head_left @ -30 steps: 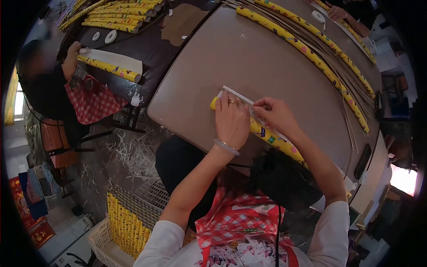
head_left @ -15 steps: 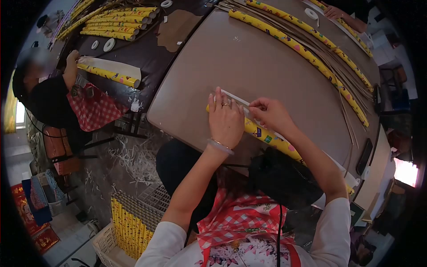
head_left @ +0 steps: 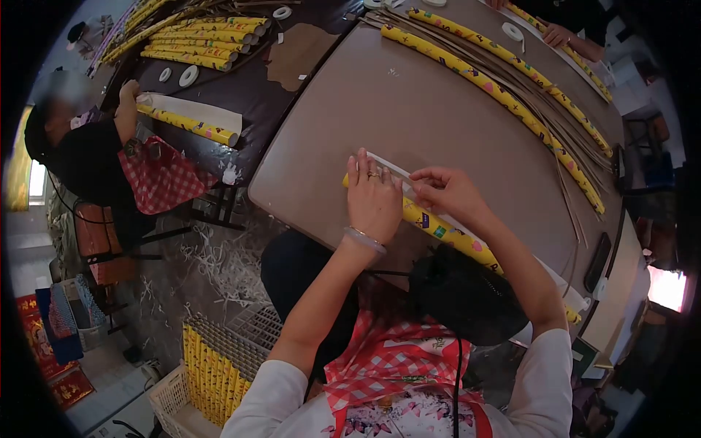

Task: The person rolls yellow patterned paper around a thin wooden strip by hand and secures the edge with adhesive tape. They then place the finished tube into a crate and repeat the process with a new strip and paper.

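A long yellow patterned paper tube [head_left: 456, 235] lies slantwise along the near edge of the brown table [head_left: 343, 95]. A narrow white strip [head_left: 388, 166] runs along the tube's far side. My left hand [head_left: 374, 201] rests flat on the tube near its left end, fingers stretched out and close together. Just right of it, my right hand [head_left: 451, 196] is closed, with thumb and fingertips pinched at the white strip. The tube's middle is partly covered by my hands, and my right forearm crosses over it farther right.
More yellow tubes [head_left: 504, 89] and thin brown strips lie across the table's far side. A co-worker's hand [head_left: 558, 35] is at top right. At left another person handles a yellow tube [head_left: 191, 125]. A crate [head_left: 174, 400] of tubes stands on the floor.
The view has shifted slightly, so the table and tubes sit a little lower and to the right. Both my hands keep nearly the same places on the tube.
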A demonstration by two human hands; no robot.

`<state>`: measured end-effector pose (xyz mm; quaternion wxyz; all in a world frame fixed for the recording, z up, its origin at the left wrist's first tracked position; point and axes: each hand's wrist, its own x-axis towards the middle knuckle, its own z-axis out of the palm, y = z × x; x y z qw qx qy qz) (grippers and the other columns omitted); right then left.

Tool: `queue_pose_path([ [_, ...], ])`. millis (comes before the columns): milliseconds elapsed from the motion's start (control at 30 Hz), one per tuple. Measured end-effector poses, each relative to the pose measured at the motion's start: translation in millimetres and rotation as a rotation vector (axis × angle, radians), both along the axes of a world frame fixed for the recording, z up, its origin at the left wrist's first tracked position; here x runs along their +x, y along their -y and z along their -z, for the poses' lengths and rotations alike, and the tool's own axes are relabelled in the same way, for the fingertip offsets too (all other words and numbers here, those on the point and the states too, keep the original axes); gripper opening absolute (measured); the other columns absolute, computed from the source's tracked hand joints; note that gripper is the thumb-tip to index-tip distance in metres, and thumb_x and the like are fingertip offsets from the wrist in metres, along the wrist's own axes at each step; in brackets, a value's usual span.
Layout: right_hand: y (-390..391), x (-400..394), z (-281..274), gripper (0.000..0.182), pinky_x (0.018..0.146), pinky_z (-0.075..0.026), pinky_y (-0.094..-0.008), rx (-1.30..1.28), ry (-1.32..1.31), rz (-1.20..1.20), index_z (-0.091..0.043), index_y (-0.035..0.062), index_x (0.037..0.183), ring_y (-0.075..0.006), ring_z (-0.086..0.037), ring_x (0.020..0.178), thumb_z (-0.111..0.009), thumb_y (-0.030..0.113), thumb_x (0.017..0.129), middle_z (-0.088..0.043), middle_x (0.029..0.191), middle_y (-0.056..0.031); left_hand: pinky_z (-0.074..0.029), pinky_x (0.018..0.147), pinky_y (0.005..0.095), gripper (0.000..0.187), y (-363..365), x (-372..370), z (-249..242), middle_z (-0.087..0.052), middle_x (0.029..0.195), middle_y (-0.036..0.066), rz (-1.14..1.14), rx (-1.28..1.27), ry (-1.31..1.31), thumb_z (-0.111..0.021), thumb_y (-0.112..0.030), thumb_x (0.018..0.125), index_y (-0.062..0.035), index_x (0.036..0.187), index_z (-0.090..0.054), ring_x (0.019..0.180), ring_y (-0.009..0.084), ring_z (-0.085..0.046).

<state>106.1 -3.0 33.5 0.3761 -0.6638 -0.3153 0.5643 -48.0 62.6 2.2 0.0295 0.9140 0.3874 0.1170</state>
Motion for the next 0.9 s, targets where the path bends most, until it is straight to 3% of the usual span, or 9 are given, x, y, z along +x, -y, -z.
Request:
queue_pose_path([
  [233, 7, 5, 0, 0.026, 0.063, -0.047, -0.0205, 0.045, -0.059, 0.0, -0.065, -0.0033, 0.104, -0.0075, -0.058, 0.068, -0.062, 0.015, 0.085, -0.066, 0.078, -0.0042, -0.02, 0.11, 0.0469, 0.035, 1, 1, 0, -0.055, 0.121, 0.024, -0.021, 0.037, -0.023, -0.045, -0.025, 0.091, 0.0011, 0.104, -0.065, 0.127, 0.0343, -0.04],
  [300, 7, 8, 0, 0.028, 0.076, -0.05, -0.0252, 0.044, -0.105, -0.009, -0.064, -0.0048, 0.105, -0.012, -0.063, 0.078, -0.061, 0.016, 0.087, -0.066, 0.079, -0.0068, -0.02, 0.109, 0.047, 0.035, 1, 1, 2, -0.056, 0.12, 0.024, -0.027, 0.053, -0.013, -0.045, -0.024, 0.09, 0.0014, 0.104, -0.065, 0.126, 0.0343, -0.041],
  [433, 13, 8, -22, 0.03, 0.08, -0.049, -0.0269, 0.002, -0.188, 0.092, -0.063, -0.0068, 0.106, -0.0156, -0.064, 0.078, -0.058, 0.017, 0.089, -0.065, 0.074, -0.0088, -0.021, 0.109, 0.0473, 0.035, 1, 2, 3, -0.058, 0.117, 0.024, -0.028, 0.09, -0.016, -0.045, -0.023, 0.09, 0.0025, 0.101, -0.066, 0.126, 0.0338, -0.042],
  [600, 26, 33, -2, 0.034, 0.077, -0.049, -0.0263, 0.163, -0.43, 0.013, -0.061, -0.0094, 0.107, -0.0198, -0.065, 0.081, -0.055, 0.02, 0.09, -0.06, 0.064, -0.0078, -0.021, 0.109, 0.0474, 0.035, 2, 2, 5, -0.058, 0.117, 0.024, -0.029, 0.088, -0.004, -0.045, -0.023, 0.09, 0.0031, 0.101, -0.066, 0.126, 0.0334, -0.042],
  [733, 42, 52, -20, 0.034, 0.071, -0.05, -0.0256, 0.117, -0.402, -0.052, -0.06, -0.0081, 0.108, -0.0169, -0.065, 0.077, -0.055, 0.02, 0.09, -0.06, 0.065, -0.007, -0.021, 0.109, 0.0477, 0.035, 2, 1, 5, -0.057, 0.119, 0.024, -0.028, 0.099, -0.033, -0.046, -0.024, 0.09, 0.0028, 0.102, -0.066, 0.126, 0.0327, -0.042],
  [833, 61, 52, -42, 0.032, 0.063, -0.05, -0.0229, 0.001, -0.226, 0.0, -0.058, -0.0046, 0.113, -0.0124, -0.063, 0.071, -0.054, 0.019, 0.092, -0.061, 0.068, -0.006, -0.021, 0.109, 0.0476, 0.035, 2, 1, 6, -0.057, 0.12, 0.023, -0.021, 0.094, -0.039, -0.047, -0.024, 0.089, 0.0025, 0.103, -0.066, 0.126, 0.0323, -0.042],
  [900, 72, 53, -47, 0.03, 0.055, -0.047, -0.0188, -0.036, -0.022, -0.09, -0.056, -0.0002, 0.117, -0.0071, -0.059, 0.062, -0.054, 0.016, 0.092, -0.061, 0.071, -0.0044, -0.021, 0.109, 0.0474, 0.036, 2, 1, 7, -0.056, 0.12, 0.023, -0.018, 0.095, -0.043, -0.047, -0.025, 0.089, 0.0024, 0.103, -0.066, 0.126, 0.032, -0.042],
])
